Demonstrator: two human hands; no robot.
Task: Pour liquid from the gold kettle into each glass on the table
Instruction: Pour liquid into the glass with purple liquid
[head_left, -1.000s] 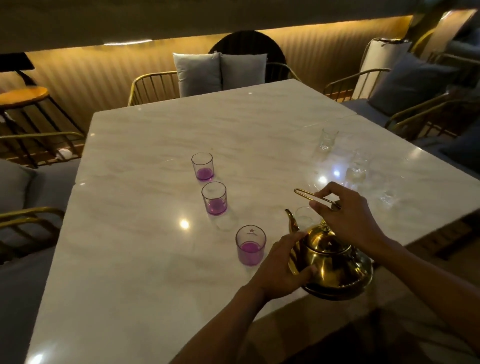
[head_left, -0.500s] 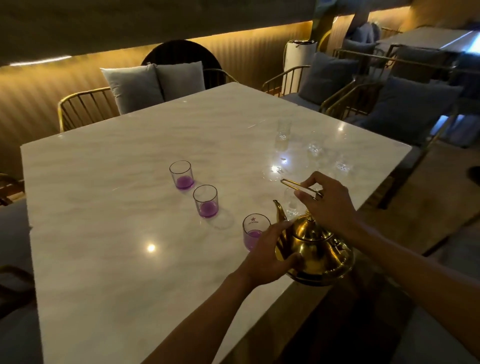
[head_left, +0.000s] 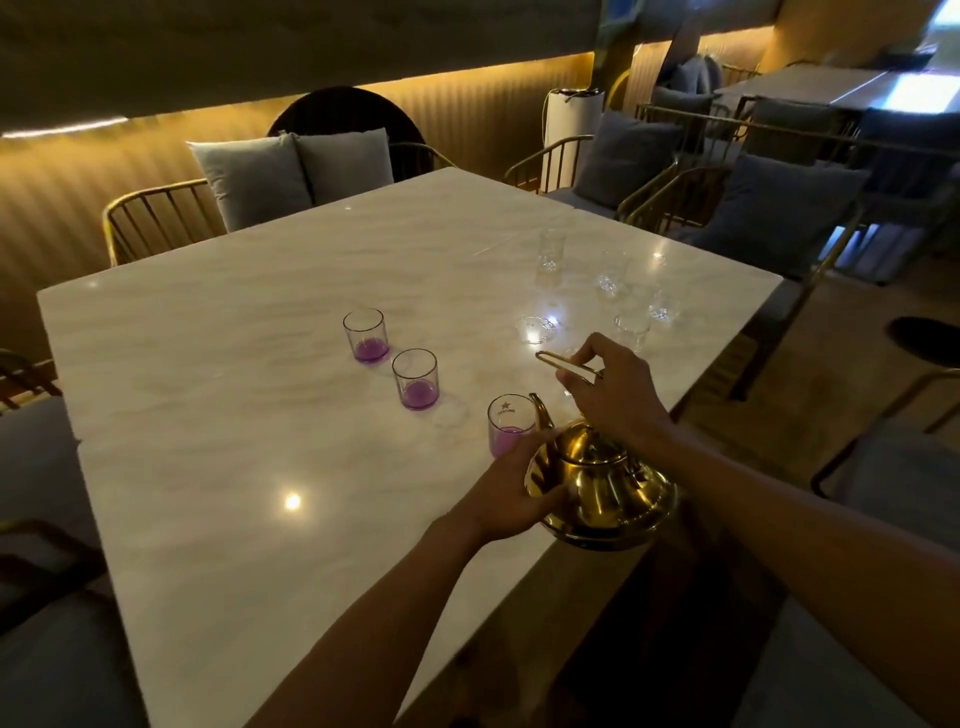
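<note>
I hold the gold kettle just above the near right edge of the table, my right hand pinching its thin handle for lift. My left hand curls round the body to steady the tilt, since the spout points at the nearest glass, already purple like the two glasses farther left. Clear glasses wait far right, apparently unfilled.
</note>
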